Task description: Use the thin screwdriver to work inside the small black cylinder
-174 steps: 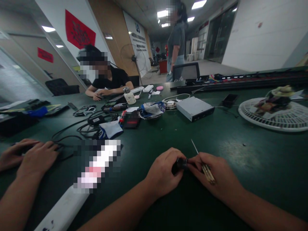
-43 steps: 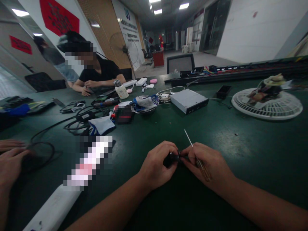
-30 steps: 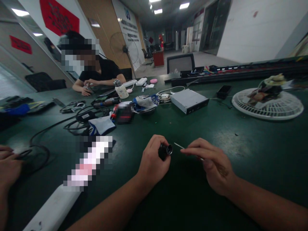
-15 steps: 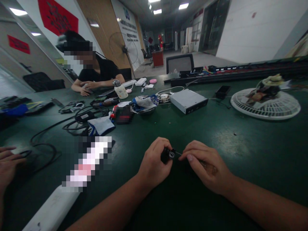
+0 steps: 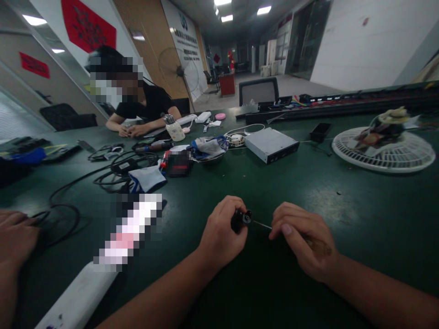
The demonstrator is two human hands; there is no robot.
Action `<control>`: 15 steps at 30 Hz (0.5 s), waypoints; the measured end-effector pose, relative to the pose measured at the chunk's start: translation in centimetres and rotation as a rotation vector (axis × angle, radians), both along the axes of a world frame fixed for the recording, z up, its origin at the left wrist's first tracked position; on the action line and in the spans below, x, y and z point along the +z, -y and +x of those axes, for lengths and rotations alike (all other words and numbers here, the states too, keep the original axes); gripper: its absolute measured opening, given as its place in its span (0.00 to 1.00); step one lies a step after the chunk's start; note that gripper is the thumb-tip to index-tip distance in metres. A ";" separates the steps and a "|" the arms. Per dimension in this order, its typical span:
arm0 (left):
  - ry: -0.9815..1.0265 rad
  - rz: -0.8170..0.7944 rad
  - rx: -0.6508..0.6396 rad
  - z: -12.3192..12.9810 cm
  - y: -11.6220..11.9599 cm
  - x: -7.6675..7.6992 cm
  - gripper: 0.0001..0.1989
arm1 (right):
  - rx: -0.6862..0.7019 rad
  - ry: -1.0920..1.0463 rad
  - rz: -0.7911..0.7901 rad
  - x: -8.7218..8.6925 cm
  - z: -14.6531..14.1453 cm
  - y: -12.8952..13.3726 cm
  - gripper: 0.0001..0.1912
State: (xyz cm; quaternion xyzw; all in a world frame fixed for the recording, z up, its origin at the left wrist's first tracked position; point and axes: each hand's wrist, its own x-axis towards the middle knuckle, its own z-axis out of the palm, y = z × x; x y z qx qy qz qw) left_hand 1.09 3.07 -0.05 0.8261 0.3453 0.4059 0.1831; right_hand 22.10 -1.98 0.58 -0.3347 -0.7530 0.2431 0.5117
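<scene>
My left hand is wrapped round a small black cylindrical part, whose round open end faces right. What the part belongs to cannot be made out. In my right hand lies a screwdriver with a thin metal shaft and a brownish, see-through handle mostly covered by the palm. The shaft points left at the black part, its tip a short gap away from the open end. Both hands are held above the dark green table.
A white fan grille with a motor lies at right, a disc drive at centre back. A tiny dark piece rests right of my hands. Cables and cloths spread left. Another person's hand is at the left edge; a co-worker sits opposite.
My right hand has drawn the screwdriver back to the right, away from the black part, showing more shaft. My left hand keeps its grip. The other person's hand at left has shifted further into view.
</scene>
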 end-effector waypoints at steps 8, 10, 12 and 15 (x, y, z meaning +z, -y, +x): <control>-0.015 -0.017 -0.051 -0.1 -0.1 0.0 0.17 | 0.034 0.032 -0.045 0.2 -0.3 -0.3 0.13; -0.022 -0.017 -0.059 -0.1 -0.1 -0.1 0.18 | 0.043 0.046 -0.059 0.3 -0.4 -0.3 0.13; -0.023 -0.023 -0.062 -0.2 -0.1 -0.1 0.18 | 0.057 0.061 -0.062 0.5 -0.5 -0.3 0.12; -0.022 -0.033 -0.076 -0.1 -0.1 -0.1 0.18 | 0.087 0.067 -0.052 0.5 -0.5 -0.2 0.11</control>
